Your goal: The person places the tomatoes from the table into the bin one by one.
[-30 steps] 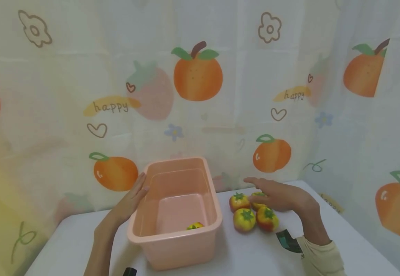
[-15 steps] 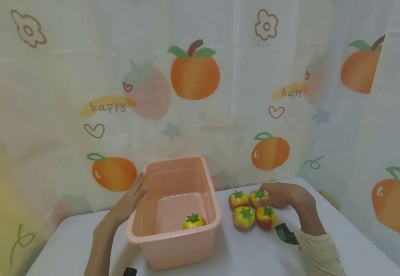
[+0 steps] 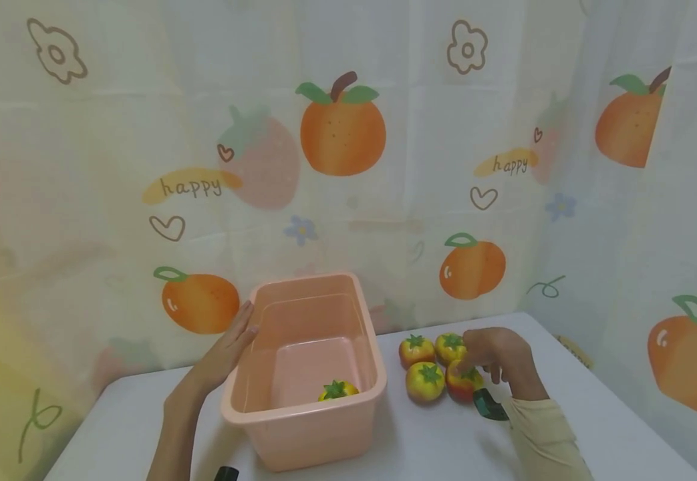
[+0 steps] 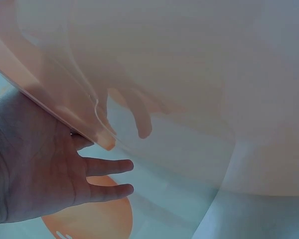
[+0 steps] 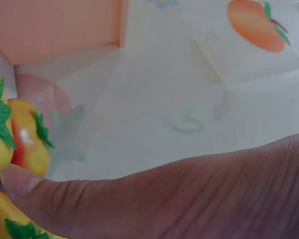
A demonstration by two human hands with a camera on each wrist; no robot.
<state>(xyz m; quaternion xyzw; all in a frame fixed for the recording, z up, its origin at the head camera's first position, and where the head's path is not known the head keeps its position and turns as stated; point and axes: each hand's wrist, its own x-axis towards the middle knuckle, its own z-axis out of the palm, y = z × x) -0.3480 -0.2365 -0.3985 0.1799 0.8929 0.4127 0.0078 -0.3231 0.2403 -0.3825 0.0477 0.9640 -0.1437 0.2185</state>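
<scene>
Your left hand [image 3: 225, 354], fingers spread, touched the pink tub [image 3: 315, 437]; your right hand [image 3: 500, 351] partly covered a red-yellow fruit [image 3: 461, 389], couldn't tell if pinched.

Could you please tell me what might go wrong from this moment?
1. The four round yellow-and-red fruits with green star-shaped leaves sit close together, so the right hand, at the front-right one, could knock a neighbour and perhaps set it rolling.
2. The left hand lies against the pink plastic rectangular tub with straight fingers; a careless push might shift it.
3. A dropped fruit might strike the yellow fruit inside the tub.
</scene>
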